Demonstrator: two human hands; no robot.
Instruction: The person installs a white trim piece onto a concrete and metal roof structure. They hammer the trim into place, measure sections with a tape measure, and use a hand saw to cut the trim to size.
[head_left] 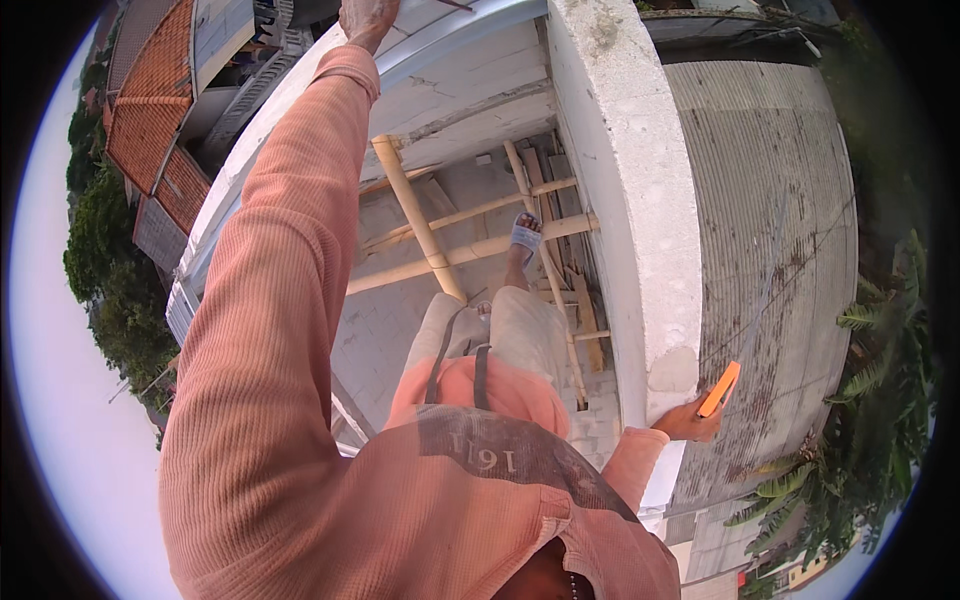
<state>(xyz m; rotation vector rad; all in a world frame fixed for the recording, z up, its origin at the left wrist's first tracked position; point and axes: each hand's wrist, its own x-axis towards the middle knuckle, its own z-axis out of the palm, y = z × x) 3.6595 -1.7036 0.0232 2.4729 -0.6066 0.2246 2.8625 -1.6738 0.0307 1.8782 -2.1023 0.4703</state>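
My right hand (688, 419) is closed around an orange tool (719, 390) with a dark slot along it; its exact kind does not show. That hand is beside the rough top of the white wall (640, 200). My left arm stretches far forward, and my left hand (368, 18) is at the upper edge, next to a pale metal strip (450, 42). The frame cuts off its fingers, so what they hold cannot be seen. A thin dark piece (452, 4) shows just right of it.
Below me, bamboo poles (415, 215) cross between the walls, and my sandalled foot (526, 232) stands on one. Planks (587, 310) lean lower down. A corrugated grey roof (770, 250) lies right of the wall, with banana plants (860, 440) beyond. Orange tiled roofs (155, 100) stand at far left.
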